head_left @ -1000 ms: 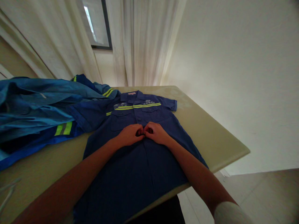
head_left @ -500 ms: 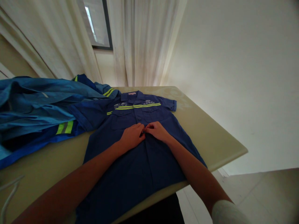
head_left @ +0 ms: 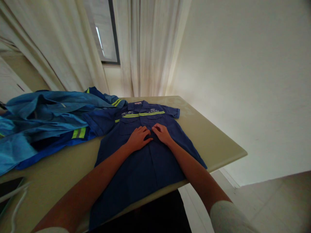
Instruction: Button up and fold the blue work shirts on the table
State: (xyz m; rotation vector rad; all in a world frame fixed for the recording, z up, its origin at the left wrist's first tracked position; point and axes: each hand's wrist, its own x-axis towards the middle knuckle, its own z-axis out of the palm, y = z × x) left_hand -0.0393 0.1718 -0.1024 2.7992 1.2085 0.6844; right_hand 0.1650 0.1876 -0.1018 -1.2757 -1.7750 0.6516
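A navy short-sleeved work shirt [head_left: 145, 168] lies front up on the table, its collar away from me. A yellow-and-grey reflective stripe crosses the chest above two pockets, with white prints over it. My left hand [head_left: 139, 139] rests on the shirt just left of the front placket, open, thumb apart from the fingers. On the right side of the placket, my right hand [head_left: 162, 133] touches the cloth below the pocket. Its fingers are loosely bent and apart, and nothing shows between them. The buttons near my fingertips are too dim to make out.
Blue work garments [head_left: 55, 110] with reflective bands lie heaped at the left, against the shirt's sleeve. A dark flat device [head_left: 9, 191] and a white cable [head_left: 18, 207] are at the near left. The table's edge [head_left: 228, 163] runs along the right, beside a wall.
Both hands were pinched together at the placket; now their fingers have loosened and the hands are slightly apart. The view has shifted, showing more of the left side.
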